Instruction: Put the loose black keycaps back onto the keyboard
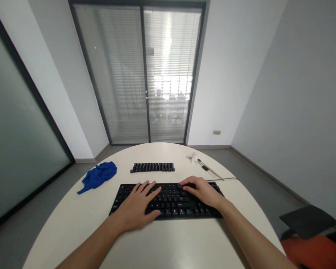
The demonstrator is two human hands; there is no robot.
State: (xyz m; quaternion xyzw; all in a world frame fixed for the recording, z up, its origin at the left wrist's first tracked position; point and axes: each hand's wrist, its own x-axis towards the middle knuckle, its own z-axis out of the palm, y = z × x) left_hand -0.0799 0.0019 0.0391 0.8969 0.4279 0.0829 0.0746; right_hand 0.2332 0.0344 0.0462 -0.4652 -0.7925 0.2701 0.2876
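Note:
A black keyboard [170, 212] lies flat near the front of the round table. My left hand [136, 209] rests over its left half, fingers spread, holding nothing. Over the right half is my right hand [203, 192]. Its thumb and index finger close around a small black keycap [180, 185] near the keyboard's far edge, partly hidden by the fingertips. Behind the keyboard, loose black keycaps [152, 167] stand in several tidy rows. Both hands and forearms cover many of the keys.
A crumpled blue cloth [99, 175] lies on the table [81, 220] at the left. At the right are a thin brush-like stick [211, 170], a small black piece [205, 168], white scraps [192, 157] and a cable [226, 178]. A red-and-black chair [310, 246] stands beyond the right edge.

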